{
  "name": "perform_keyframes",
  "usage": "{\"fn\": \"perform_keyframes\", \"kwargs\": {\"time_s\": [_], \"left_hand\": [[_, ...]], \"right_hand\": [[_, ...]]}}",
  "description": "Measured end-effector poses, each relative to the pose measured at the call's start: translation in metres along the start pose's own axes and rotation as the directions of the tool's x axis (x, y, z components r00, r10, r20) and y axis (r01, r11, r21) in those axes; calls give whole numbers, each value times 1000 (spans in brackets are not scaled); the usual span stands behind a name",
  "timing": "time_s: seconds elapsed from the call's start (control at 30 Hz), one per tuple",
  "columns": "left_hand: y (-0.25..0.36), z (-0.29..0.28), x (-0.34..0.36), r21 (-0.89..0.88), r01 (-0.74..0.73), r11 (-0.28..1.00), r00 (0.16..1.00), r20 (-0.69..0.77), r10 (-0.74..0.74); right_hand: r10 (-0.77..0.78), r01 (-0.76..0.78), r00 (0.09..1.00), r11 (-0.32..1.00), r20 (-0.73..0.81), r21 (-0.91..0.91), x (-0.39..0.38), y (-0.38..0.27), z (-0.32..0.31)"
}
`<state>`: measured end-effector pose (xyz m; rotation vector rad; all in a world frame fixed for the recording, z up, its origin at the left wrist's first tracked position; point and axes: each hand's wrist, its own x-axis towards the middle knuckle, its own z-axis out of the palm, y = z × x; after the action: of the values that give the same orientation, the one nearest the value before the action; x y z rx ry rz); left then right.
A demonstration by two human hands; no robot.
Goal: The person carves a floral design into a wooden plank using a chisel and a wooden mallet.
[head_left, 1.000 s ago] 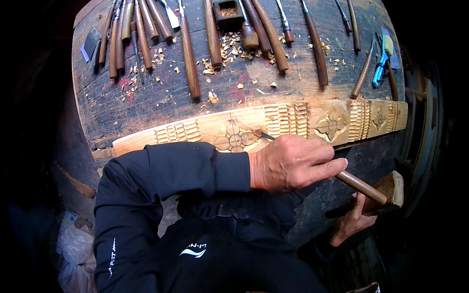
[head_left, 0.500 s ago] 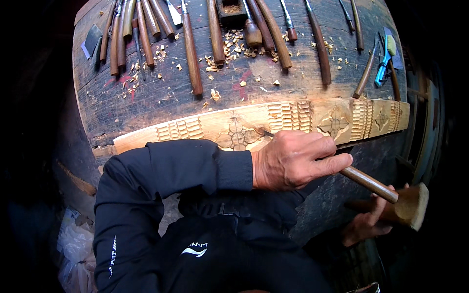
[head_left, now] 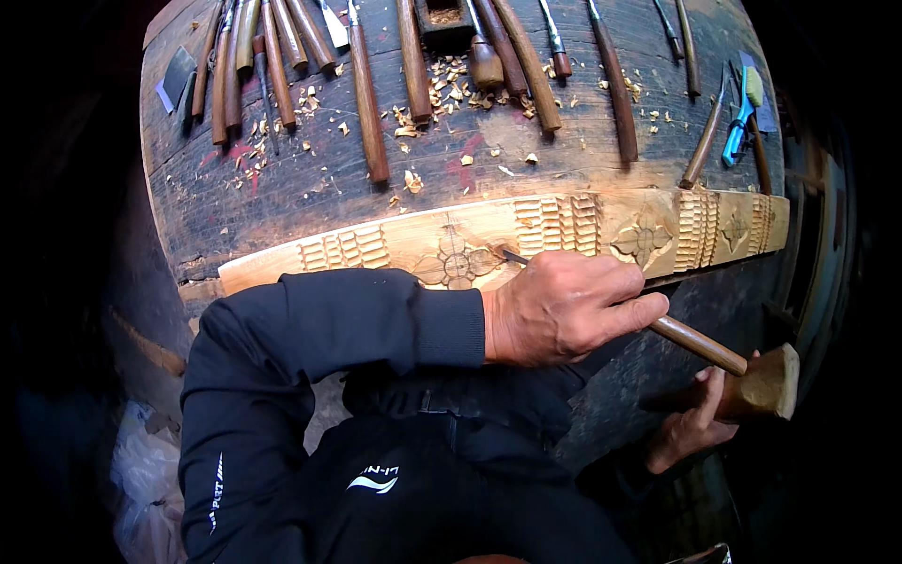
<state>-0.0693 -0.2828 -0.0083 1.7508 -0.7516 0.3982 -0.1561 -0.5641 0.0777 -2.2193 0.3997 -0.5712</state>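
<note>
My left hand [head_left: 573,305] is closed round a wood-carving chisel [head_left: 700,344]. Its dark blade tip meets a long pale board [head_left: 423,237] just right of a carved flower outline. The chisel's wooden handle slants down to the right. At that handle's butt end is the head of a wooden mallet [head_left: 763,383], seeming to touch it. Lower right, my right hand [head_left: 693,428] grips the mallet, its fingers partly in shadow. Along the board run bands of notched relief [head_left: 559,226] and flower motifs [head_left: 643,240], one of them partly cut.
Across the worn workbench [head_left: 310,197] lie several wooden-handled chisels [head_left: 368,113], with wood shavings [head_left: 451,89] scattered among them. A dark wooden block [head_left: 446,33] stands at the far side. A blue brush [head_left: 742,122] rests at the right. Plastic bags [head_left: 146,470] sit low left.
The mallet and my right hand have moved left, up to the chisel's butt end. My left hand and the chisel have shifted slightly left; the board has stayed put.
</note>
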Motion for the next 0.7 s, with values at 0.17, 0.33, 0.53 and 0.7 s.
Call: {"fn": "perform_keyframes", "kwargs": {"time_s": [0.17, 0.33, 0.53, 0.7], "left_hand": [[0, -1, 0, -11, 11, 1000, 1000, 13, -11], [-1, 0, -1, -10, 23, 1000, 998, 53, -22], [0, -2, -1, -24, 25, 999, 996, 92, -22], [-1, -3, -1, -10, 36, 999, 993, 116, -34]], "right_hand": [[-23, 18, 999, 990, -28, -141, -10, 11, 5], [32, -35, 999, 983, -18, -181, -15, 14, 5], [187, -179, 981, 977, -59, 113, -19, -1, 15], [187, -197, 980, 959, -68, -205, -28, 6, 14]]}}
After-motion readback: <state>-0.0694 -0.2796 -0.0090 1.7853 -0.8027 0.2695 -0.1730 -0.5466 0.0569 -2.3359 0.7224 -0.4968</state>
